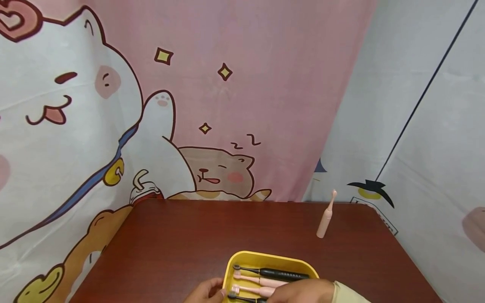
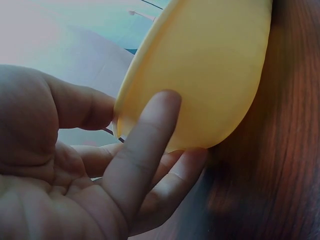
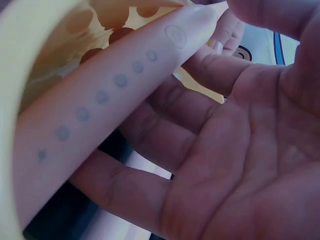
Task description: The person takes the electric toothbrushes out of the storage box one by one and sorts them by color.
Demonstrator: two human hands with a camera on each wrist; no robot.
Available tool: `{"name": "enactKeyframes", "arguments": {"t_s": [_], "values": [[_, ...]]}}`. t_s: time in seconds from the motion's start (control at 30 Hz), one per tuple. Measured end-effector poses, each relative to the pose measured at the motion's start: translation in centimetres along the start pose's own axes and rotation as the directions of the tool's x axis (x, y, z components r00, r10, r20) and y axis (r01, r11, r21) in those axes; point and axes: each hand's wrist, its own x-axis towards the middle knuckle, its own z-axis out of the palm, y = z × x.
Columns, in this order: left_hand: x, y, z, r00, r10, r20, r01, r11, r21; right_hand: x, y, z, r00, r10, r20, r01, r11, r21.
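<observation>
A yellow plastic basket [image 1: 273, 255] lies near the table's front edge, holding several electric toothbrushes side by side. Its left end is gripped by my left hand [image 1: 206, 291], and in the left wrist view the fingers [image 2: 160, 115] lie against the outer wall [image 2: 210, 75]. Inside the basket, my right hand [image 1: 305, 290] has its fingers curled round a pink electric toothbrush [image 3: 102, 97] with a row of grey dots. A black toothbrush [image 1: 282, 274] lies along the far side, next to another pink toothbrush [image 1: 261, 280]. The right hand covers some of the handles.
Upright at the back right of the brown table [image 1: 189, 235] stands a separate pink electric toothbrush [image 1: 325, 221]. Behind the table hangs a cartoon-printed curtain [image 1: 273, 105]. Round holes pierce the basket's wall or bottom in the right wrist view.
</observation>
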Motion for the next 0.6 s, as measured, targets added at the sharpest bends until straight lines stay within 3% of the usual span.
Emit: {"name": "enactKeyframes", "arguments": {"t_s": [0.23,0.4,0.5,0.6], "values": [[-0.4,0.5,0.3,1.0,0.012,-0.002,-0.012,1.0,0.008,-0.6,-0.2,0.4,0.994,0.107,0.014,-0.108,0.976,0.19],[-0.2,0.5,0.3,1.0,-0.015,-0.006,0.015,1.0,-0.016,-1.1,-0.3,0.6,0.995,0.086,0.052,-0.096,0.962,0.257],[-0.1,0.5,0.2,0.999,-0.037,-0.016,0.037,0.999,-0.005,-1.5,-0.3,0.5,0.997,0.065,0.052,-0.076,0.965,0.25],[-0.1,0.5,0.1,0.999,-0.028,-0.019,0.028,1.0,0.013,-1.9,-0.3,0.3,0.999,0.046,-0.003,-0.045,0.982,0.184]]}}
